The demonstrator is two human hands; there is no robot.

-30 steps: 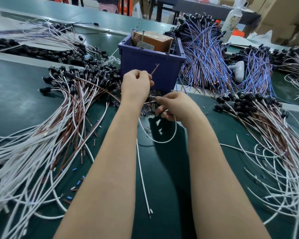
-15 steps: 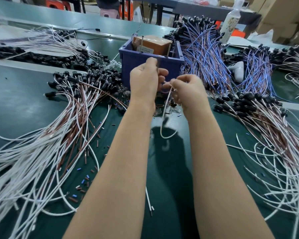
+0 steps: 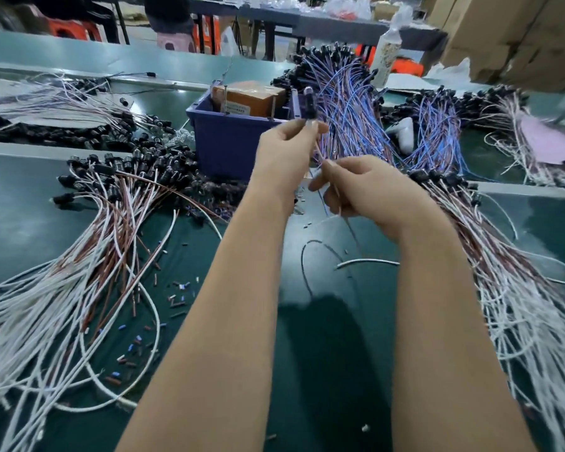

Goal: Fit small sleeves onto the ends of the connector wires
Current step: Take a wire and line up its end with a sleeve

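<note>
Left hand (image 3: 287, 151) lifts away from right hand (image 3: 366, 190).
Left pinches connector (image 3: 309, 104); right clamps its wire (image 3: 318, 152) taut, likely for sleeving.

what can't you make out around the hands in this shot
Head view only:
- Any small sleeve: hidden inside the curled fingers of the right hand.
- Thin white wire: motion-blurred, upper end covered by the left hand.
- Brown cardboard box: lower part behind the blue plastic bin wall.

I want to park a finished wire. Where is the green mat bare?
Bare mat lies between left forearm and right forearm, and left of the black connector heap. Crowded: left wire bundle, right wire bundle, loose sleeves.
</note>
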